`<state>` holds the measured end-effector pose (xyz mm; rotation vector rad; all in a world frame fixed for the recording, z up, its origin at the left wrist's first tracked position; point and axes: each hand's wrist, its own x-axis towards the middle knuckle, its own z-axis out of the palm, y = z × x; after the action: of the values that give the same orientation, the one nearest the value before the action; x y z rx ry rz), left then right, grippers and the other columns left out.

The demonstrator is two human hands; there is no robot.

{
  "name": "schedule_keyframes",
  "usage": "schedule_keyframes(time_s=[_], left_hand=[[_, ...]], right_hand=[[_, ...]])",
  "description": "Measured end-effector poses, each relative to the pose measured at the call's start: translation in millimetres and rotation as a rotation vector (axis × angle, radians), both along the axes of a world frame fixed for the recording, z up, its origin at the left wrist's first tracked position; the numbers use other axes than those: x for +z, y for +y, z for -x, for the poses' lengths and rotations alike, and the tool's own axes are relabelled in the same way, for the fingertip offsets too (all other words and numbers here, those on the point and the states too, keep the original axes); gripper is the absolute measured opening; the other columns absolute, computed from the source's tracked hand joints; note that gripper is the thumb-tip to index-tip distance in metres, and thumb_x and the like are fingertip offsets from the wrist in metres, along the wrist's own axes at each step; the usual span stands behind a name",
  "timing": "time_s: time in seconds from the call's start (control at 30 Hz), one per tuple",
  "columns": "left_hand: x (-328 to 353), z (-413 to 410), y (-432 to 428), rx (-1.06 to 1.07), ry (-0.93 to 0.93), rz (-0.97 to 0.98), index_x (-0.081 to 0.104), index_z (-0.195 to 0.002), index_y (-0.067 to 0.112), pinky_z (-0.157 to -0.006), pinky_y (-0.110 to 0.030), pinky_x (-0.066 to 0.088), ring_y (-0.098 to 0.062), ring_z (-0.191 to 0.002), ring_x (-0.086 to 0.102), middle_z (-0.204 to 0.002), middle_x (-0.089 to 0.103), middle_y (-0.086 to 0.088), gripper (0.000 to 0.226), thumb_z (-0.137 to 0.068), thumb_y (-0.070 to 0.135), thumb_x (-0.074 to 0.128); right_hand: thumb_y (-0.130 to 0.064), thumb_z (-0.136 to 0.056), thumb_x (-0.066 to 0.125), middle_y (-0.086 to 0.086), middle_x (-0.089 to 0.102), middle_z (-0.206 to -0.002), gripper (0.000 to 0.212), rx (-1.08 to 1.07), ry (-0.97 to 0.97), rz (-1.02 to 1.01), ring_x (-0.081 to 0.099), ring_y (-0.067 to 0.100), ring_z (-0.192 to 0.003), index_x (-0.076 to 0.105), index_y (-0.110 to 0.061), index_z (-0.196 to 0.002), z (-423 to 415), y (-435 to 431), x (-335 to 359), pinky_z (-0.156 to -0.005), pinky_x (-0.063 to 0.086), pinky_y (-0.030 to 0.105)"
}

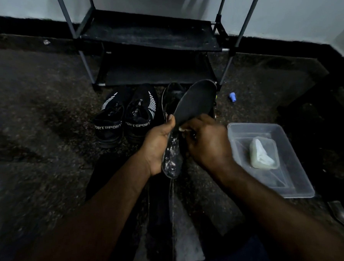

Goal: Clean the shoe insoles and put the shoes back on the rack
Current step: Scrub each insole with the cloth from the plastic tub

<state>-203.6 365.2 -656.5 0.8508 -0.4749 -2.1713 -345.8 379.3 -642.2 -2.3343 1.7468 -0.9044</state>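
Observation:
My left hand [158, 145] grips two insoles: a dark grey insole [195, 101] that points up and away, and behind it a second insole [170, 162] with white soapy flecks that hangs down. My right hand [205, 142] is closed on a small pale cloth or wipe [184, 129] and presses it against the dark insole's heel end. Two black sport shoes [124, 117] stand side by side on the floor left of my hands. Another dark shoe [173, 94] lies behind the insoles, partly hidden. The black shoe rack [152, 37] stands against the wall.
A clear plastic tub [268, 159] with a pale soap-like lump [262, 155] sits on the floor to the right. A small blue cap [232, 97] lies near the rack's right leg. Dark speckled carpet covers the floor; a dark object [341, 213] lies at far right.

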Motion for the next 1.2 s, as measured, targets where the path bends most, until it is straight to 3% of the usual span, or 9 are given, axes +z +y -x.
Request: schedule_keyframes(time_s=[0.07,0.17,0.33,0.5,0.7,0.87,1.0,1.07,1.2], left_hand=[[5,1,-1,0.002,-0.044,0.046,0.067,-0.114,0.013,-0.058,-0.031,0.056,-0.022,-0.068,0.070,-0.087,0.075,-0.006,0.049,-0.108,0.050,0.035],[9,2,-1,0.018,-0.082,0.061,0.066,-0.115,0.012,-0.056,-0.030,0.055,-0.022,-0.065,0.068,-0.087,0.075,-0.005,0.050,-0.108,0.050,0.034],[2,1,-1,0.052,-0.036,-0.011,0.064,-0.129,0.008,-0.075,-0.032,0.061,-0.025,-0.090,0.074,-0.104,0.075,-0.013,0.054,-0.106,0.050,0.040],[7,5,-1,0.038,-0.123,0.037,0.069,-0.109,0.013,-0.056,-0.031,0.057,-0.017,-0.063,0.071,-0.083,0.075,-0.003,0.049,-0.107,0.050,0.036],[-2,-1,-3,0.071,-0.056,-0.039,0.068,-0.122,0.009,-0.072,-0.032,0.059,-0.025,-0.087,0.074,-0.101,0.075,-0.013,0.054,-0.103,0.053,0.045],[0,0,-5,0.090,-0.127,0.006,0.069,-0.120,0.013,-0.058,-0.031,0.059,-0.020,-0.075,0.073,-0.100,0.075,-0.006,0.050,-0.104,0.053,0.043],[-3,-1,-4,0.117,-0.081,-0.056,0.060,-0.140,0.007,-0.074,-0.034,0.058,-0.025,-0.092,0.072,-0.108,0.073,-0.013,0.062,-0.102,0.054,0.048],[-2,0,-4,0.095,-0.093,-0.054,0.061,-0.138,0.008,-0.070,-0.033,0.058,-0.025,-0.087,0.071,-0.104,0.073,-0.012,0.061,-0.102,0.055,0.049],[2,-2,-6,0.075,-0.200,0.018,0.069,-0.121,0.014,-0.050,-0.027,0.055,-0.026,-0.078,0.068,-0.097,0.075,-0.006,0.050,-0.104,0.054,0.044]], right_hand=[[-0.010,-0.081,0.072,0.003,0.071,-0.094,0.018,-0.102,-0.047,0.040,0.068,0.024,-0.080,0.079,-0.020,-0.095,10,-18,3,-0.073,0.053,0.031],[-0.014,-0.082,0.070,0.001,0.070,-0.098,0.019,-0.218,-0.074,0.027,0.068,0.023,-0.084,0.080,-0.022,-0.097,13,-28,6,-0.077,0.055,0.034],[-0.012,-0.080,0.071,0.004,0.070,-0.092,0.019,0.046,0.021,-0.035,0.068,0.026,-0.077,0.080,-0.019,-0.095,-9,7,0,-0.069,0.056,0.034],[-0.013,-0.083,0.071,0.002,0.072,-0.096,0.018,-0.243,-0.100,0.015,0.068,0.022,-0.083,0.080,-0.022,-0.096,11,-24,4,-0.075,0.044,0.024],[-0.012,-0.077,0.071,0.003,0.070,-0.089,0.018,0.009,-0.036,-0.012,0.066,0.025,-0.074,0.080,-0.020,-0.091,-18,6,-8,-0.070,0.047,0.031],[-0.014,-0.082,0.072,0.002,0.070,-0.095,0.019,-0.268,-0.129,-0.002,0.068,0.023,-0.081,0.081,-0.023,-0.096,3,-21,1,-0.074,0.046,0.027],[-0.011,-0.078,0.069,0.006,0.069,-0.090,0.020,-0.008,-0.046,-0.017,0.067,0.028,-0.075,0.080,-0.018,-0.092,-23,3,-7,-0.067,0.055,0.033],[-0.014,-0.080,0.069,0.004,0.069,-0.091,0.020,0.021,-0.043,-0.030,0.067,0.027,-0.077,0.080,-0.020,-0.095,-16,0,-6,-0.068,0.055,0.033],[-0.018,-0.085,0.070,-0.004,0.075,-0.094,0.013,-0.208,-0.167,0.021,0.069,0.017,-0.085,0.080,-0.023,-0.092,4,-34,8,-0.082,0.052,0.027]])
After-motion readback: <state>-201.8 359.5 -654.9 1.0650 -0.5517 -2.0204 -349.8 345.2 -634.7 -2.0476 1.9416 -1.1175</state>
